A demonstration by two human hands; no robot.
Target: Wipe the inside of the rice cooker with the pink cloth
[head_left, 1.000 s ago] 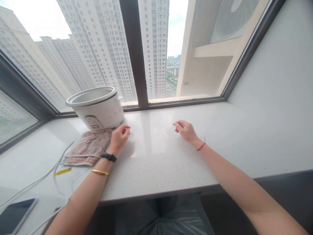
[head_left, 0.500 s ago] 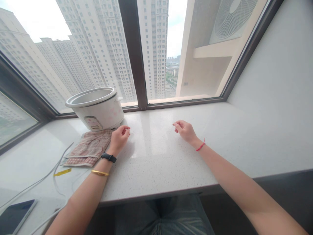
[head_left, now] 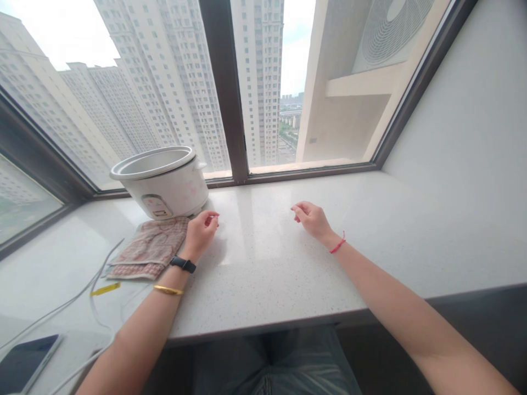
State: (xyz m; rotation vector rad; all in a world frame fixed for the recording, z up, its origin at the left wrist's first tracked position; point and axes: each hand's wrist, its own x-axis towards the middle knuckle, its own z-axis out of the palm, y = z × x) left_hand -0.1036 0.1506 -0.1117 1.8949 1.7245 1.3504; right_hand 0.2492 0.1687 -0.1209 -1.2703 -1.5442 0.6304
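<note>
My left hand (head_left: 201, 233) is curled in a loose fist over the white speckled counter (head_left: 263, 285), with nothing showing in its fingers. It is beside the folded checked cloth (head_left: 146, 249). Just behind that cloth stands a lidless white rice cooker (head_left: 175, 192) with a grey rim and a front switch panel. My right hand (head_left: 312, 218), likewise curled with fingertips drawn together, is over the counter further right and shows nothing in its grasp. A wide gap of counter separates the two hands.
White cables (head_left: 80, 296) with a yellow tag (head_left: 105, 289) run along the left side. A dark-screened tablet or phone (head_left: 28, 362) lies at the lower left corner. Behind the counter is a window with a dark frame (head_left: 230, 99); a white wall (head_left: 465, 164) bounds the right.
</note>
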